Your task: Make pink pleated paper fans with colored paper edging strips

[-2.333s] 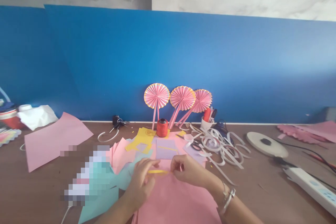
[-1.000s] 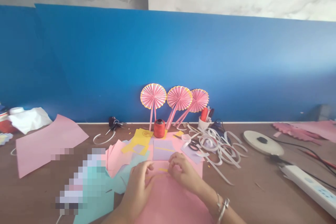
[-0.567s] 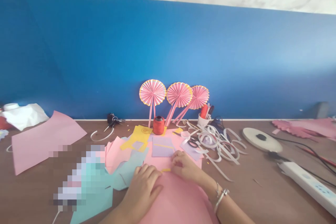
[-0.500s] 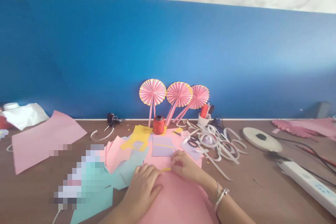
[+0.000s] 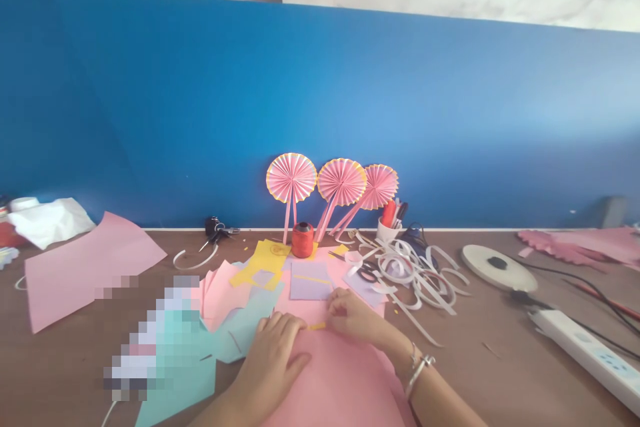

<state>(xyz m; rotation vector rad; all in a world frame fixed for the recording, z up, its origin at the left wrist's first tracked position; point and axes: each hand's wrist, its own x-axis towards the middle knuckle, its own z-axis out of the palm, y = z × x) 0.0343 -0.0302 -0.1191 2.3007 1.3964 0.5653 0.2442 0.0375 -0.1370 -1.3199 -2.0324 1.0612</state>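
A large pink paper sheet (image 5: 340, 380) lies before me, with a narrow yellow paper strip (image 5: 316, 327) across its far edge. My left hand (image 5: 274, 357) rests on the sheet's left side, fingers laid flat and thumb apart, fingertips at the strip's left end. At the other end, my right hand (image 5: 354, 313) has its fingers curled and pinched on the strip; the exact contact is hidden by the fingers. Just beyond is a lilac paper piece (image 5: 310, 288) with a thin yellow line across it.
Three pink pleated paper fans (image 5: 291, 178) lean on the blue panel (image 5: 200, 100). A red thread spool (image 5: 303, 240), scissors (image 5: 369, 271), curled white strips (image 5: 425, 273), yellow scraps (image 5: 263, 257) and teal paper (image 5: 185, 380) surround the sheet. At right lies a power strip (image 5: 590, 353).
Both hands stay in nearly the same place. The yellow strip between them tilts slightly, and the whole view has shifted down a little.
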